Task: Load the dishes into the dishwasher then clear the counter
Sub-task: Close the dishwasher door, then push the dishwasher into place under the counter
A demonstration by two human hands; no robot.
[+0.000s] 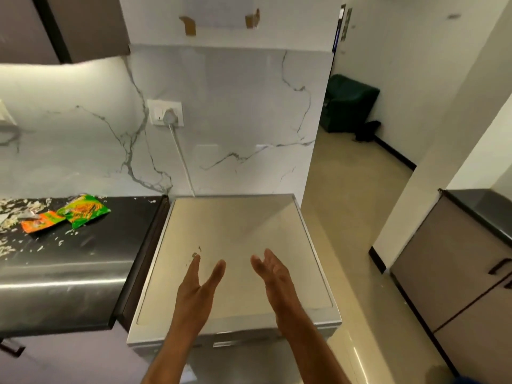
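Both empty, straight-fingered: left hand [197, 286] and right hand [273, 275] above dishwasher [243, 217], counter [83, 259] leftward.

The print on the green snack wrapper [87, 210] and the orange one [41, 221] beside it is way too blurry to read. The black stone counter [83, 245] runs off the left edge, so the pale scattered crumbs [16, 214] get cut off there too. The silver dishwasher's [235, 259] front is mostly hidden under both forearms and the bottom edge. The dark green bin [350, 102] down the hallway is too murky to make out properly.
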